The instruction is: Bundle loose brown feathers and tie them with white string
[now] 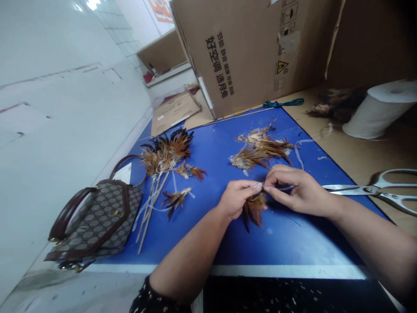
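Smooth and blue, the surface [211, 143] stretches between a white wall [65, 130] at left and a tan strip [321, 117] at right, with a large printed cardboard box [254, 48] standing at the far side. A flattened carton [177, 111] lies at the far left, and a teal cord [286, 103] lies along the far edge, by the foot of the box.

Near the middle, to the right, both hands meet at one feather tuft [256, 208], whose brown and dark plumes point toward the near side. With its grip closed, the left hand [237, 198] grasps the tuft by its far end. From the right, the right hand [291, 187] has thumb and forefinger pinched together at that same end; the spot is too small to tell whether they also catch the thin pale strip [286, 188] showing beneath.

Just beyond the hands lies a loose feather pile [260, 150]. Scissors [369, 190] lie to the right, blades pointing left behind the right wrist, handles over the tan strip. Farther right stands a white roll [376, 113], with dark feathers [345, 104] beside it.

On the left, feather bunches [167, 154] top thin sticks [151, 213] that slant toward the near side. Two small clusters [177, 200] lie right of them, and a patterned handbag [109, 217] sits at the near left.
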Tool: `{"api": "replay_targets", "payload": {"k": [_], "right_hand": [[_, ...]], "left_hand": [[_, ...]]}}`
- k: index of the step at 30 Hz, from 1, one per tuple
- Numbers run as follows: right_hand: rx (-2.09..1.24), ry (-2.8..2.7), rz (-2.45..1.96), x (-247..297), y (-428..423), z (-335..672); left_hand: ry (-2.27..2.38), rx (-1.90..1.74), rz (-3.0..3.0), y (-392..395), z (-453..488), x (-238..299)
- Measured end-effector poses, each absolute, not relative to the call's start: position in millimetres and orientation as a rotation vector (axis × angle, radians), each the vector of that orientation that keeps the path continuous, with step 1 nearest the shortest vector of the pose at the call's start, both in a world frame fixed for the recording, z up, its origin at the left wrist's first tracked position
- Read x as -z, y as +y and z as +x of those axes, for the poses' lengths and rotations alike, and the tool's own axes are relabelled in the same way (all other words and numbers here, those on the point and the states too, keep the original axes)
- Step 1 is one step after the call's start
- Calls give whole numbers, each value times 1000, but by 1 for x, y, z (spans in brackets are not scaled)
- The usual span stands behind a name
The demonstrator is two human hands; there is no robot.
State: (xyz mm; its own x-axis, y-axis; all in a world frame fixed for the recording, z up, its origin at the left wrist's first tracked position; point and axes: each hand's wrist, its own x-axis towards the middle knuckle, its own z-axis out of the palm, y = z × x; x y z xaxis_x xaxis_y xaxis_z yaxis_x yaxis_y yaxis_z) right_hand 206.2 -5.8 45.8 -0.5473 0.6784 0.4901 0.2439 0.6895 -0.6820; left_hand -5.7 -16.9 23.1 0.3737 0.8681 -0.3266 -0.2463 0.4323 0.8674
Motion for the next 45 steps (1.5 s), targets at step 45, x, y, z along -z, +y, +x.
{"api": "replay_targets", "payload": {"k": [45], "right_hand": [[-1465,-1669,-942,-29,6,204]], "left_hand": [[1094,-1195,1180,-27,2,-17]]}}
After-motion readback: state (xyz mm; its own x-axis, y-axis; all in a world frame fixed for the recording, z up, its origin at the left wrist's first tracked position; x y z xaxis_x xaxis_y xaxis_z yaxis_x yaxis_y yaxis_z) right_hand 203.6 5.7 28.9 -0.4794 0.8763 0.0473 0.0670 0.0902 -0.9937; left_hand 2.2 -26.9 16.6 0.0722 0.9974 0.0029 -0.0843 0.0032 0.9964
